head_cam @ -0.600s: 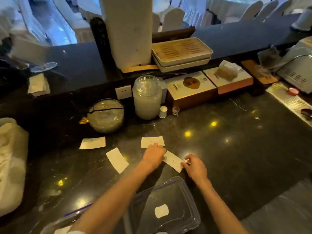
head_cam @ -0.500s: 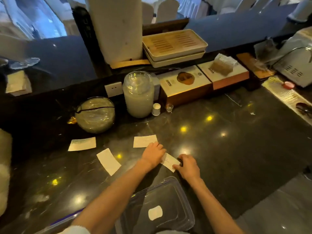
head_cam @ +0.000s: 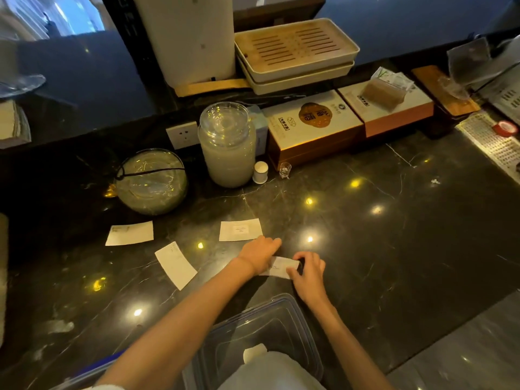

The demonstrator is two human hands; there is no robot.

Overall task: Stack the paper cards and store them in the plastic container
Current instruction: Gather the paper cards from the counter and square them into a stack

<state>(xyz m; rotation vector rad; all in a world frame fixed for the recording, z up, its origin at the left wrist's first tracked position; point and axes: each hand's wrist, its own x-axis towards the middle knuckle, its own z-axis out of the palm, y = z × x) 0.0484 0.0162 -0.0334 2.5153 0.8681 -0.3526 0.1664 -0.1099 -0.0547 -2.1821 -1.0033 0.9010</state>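
Several white paper cards lie on the dark marble counter. One card (head_cam: 279,267) sits between my hands: my left hand (head_cam: 260,253) presses on its left part and my right hand (head_cam: 308,270) pinches its right end. Another card (head_cam: 240,230) lies just beyond my left hand. Two more cards lie to the left, one slanted (head_cam: 176,264) and one farther back (head_cam: 130,233). The clear plastic container (head_cam: 281,319) stands at the near edge under my forearms, with a small white label inside.
A round glass bowl (head_cam: 152,181) and a lidded glass jar (head_cam: 228,144) stand behind the cards. Two flat boxes (head_cam: 315,128) and stacked trays (head_cam: 295,52) line the back wall. A blue-edged lid (head_cam: 92,372) pokes in at the bottom left.
My right hand has slid left along the card and curled over its right end. The camera has tilted down and closer.
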